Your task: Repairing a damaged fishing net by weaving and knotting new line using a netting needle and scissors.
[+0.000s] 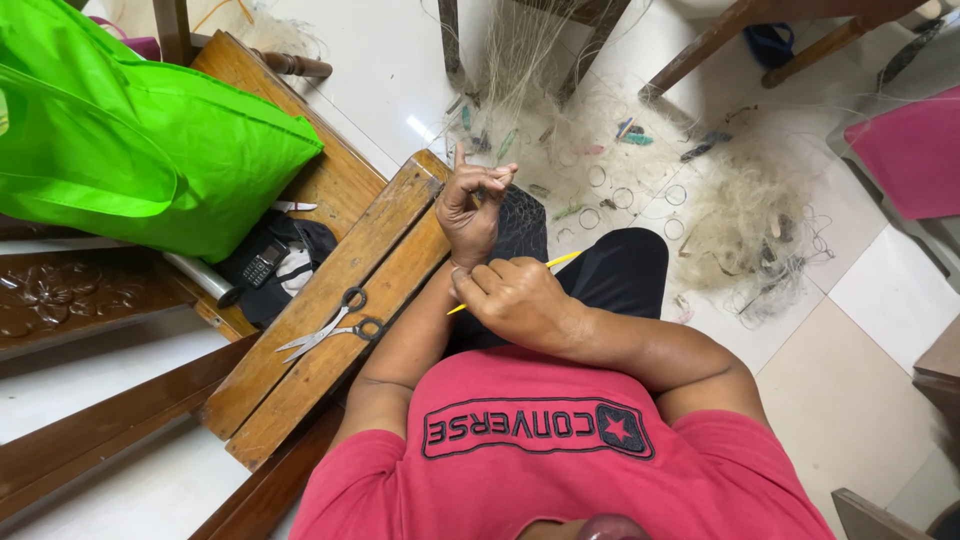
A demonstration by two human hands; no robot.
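Observation:
My left hand (pixel 473 205) is raised over my knee, its fingers pinched on fine pale net strands (pixel 520 70) that run up and away toward the chair legs. Just below it, my right hand (pixel 515 297) is closed on a thin yellow netting needle (pixel 563 260), whose ends stick out on both sides of the fist. The two hands nearly touch. A patch of dark mesh (pixel 522 222) lies over my black trouser leg (pixel 620 270) behind the left hand.
Scissors (pixel 335 326) lie on the wooden bench (pixel 300 370) to my left. A bright green bag (pixel 130 140) and a small black handset (pixel 262 263) sit further left. A heap of pale net (pixel 735 220) with rings and floats covers the white floor ahead. A pink seat (pixel 910 150) is at the right.

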